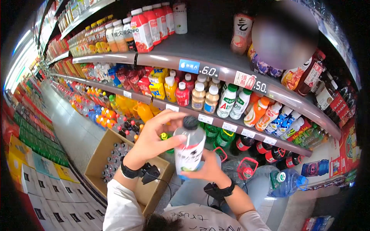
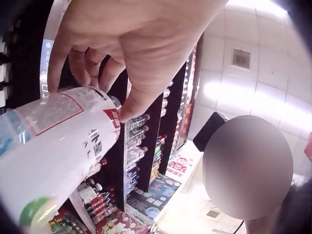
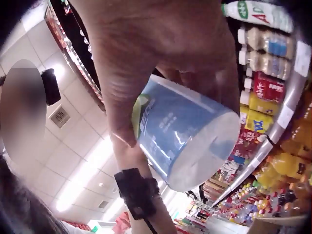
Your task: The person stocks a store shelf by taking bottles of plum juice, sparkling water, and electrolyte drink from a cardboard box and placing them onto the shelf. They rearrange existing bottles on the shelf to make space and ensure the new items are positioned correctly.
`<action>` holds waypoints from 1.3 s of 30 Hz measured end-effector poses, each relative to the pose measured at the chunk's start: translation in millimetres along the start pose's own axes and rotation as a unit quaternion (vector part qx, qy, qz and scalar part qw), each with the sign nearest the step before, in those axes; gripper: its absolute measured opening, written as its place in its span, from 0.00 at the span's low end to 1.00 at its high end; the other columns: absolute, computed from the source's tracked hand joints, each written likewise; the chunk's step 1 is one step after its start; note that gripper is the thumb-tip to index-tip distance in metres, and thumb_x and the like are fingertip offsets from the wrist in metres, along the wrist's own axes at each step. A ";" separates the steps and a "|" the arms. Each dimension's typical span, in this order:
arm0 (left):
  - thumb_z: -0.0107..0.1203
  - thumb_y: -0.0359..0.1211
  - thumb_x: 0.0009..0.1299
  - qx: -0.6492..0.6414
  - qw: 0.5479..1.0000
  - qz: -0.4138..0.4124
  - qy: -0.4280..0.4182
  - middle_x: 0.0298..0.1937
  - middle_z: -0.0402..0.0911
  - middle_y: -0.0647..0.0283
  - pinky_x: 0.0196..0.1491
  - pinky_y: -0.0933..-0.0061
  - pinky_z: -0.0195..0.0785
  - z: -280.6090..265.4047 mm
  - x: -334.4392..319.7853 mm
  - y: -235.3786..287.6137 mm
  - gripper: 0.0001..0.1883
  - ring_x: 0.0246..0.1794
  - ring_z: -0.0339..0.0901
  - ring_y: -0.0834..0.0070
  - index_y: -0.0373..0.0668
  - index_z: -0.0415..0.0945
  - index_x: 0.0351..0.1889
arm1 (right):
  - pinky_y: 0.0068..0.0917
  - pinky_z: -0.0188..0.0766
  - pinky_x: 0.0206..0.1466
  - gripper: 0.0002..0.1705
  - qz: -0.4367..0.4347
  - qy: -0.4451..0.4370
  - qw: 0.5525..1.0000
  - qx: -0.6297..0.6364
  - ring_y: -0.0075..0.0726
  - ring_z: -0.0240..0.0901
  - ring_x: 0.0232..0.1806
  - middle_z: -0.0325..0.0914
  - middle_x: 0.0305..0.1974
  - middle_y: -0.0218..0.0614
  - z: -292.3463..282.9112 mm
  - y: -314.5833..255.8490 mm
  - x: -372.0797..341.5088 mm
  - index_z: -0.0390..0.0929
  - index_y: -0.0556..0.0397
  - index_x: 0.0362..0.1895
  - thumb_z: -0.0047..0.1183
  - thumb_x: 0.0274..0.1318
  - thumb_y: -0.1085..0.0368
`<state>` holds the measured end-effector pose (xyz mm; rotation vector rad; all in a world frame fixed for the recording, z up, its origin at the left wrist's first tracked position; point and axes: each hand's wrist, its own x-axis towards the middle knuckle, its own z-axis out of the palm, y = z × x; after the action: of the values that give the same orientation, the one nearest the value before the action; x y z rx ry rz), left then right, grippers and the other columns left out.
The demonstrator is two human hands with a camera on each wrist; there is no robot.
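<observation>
A large drink bottle point(image 1: 189, 152) with a black cap and a pale label stands nearly upright between my two hands, in front of the shelves. My left hand point(image 1: 154, 138) grips its upper part, thumb across the shoulder just below the cap. Lower down, my right hand point(image 1: 210, 169) holds the bottle around its base. The left wrist view shows the bottle's white label point(image 2: 58, 151) with a red patch near the left thumb. In the right wrist view the blue lower wrap point(image 3: 180, 129) and flat bottom face the camera, with the right thumb along one side.
An open cardboard box point(image 1: 98, 154) with several small dark-capped bottles stands on the floor at left. Ahead, a shelf edge point(image 1: 165, 61) with price signs runs across above rows of drinks. A large blue-capped water bottle point(image 1: 285, 183) is at lower right. White cartons point(image 1: 50, 192) line the left.
</observation>
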<state>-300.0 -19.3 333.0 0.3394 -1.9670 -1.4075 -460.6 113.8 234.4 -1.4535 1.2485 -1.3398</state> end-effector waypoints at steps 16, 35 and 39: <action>0.61 0.27 0.63 0.200 0.945 0.207 0.158 0.66 0.71 0.48 0.65 0.62 0.62 20.5 99.5 -45.9 0.34 0.65 0.69 0.56 0.38 0.64 0.69 | 0.31 0.77 0.49 0.33 -0.203 0.293 0.924 -0.137 0.34 0.82 0.44 0.84 0.42 0.44 -95.5 -113.9 172.7 0.77 0.61 0.46 0.75 0.37 0.56; 0.59 0.29 0.66 0.220 0.947 0.185 0.146 0.64 0.72 0.54 0.65 0.58 0.60 20.6 117.3 -100.2 0.24 0.63 0.68 0.54 0.42 0.73 0.61 | 0.30 0.77 0.47 0.29 -0.095 0.287 0.936 -0.182 0.34 0.81 0.43 0.83 0.43 0.42 -184.7 -84.8 267.2 0.78 0.63 0.47 0.73 0.36 0.70; 0.59 0.29 0.65 0.217 0.948 0.183 0.143 0.64 0.72 0.54 0.66 0.58 0.60 25.7 120.2 -101.0 0.24 0.64 0.68 0.54 0.42 0.73 0.61 | 0.31 0.77 0.48 0.30 -0.094 0.317 0.924 -0.195 0.35 0.80 0.43 0.82 0.44 0.43 -196.2 -70.7 275.1 0.76 0.64 0.48 0.72 0.36 0.72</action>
<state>-422.3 -107.2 281.9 0.3311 -1.9559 -0.6458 -654.7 -125.6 390.0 -1.4782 1.9155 -1.8609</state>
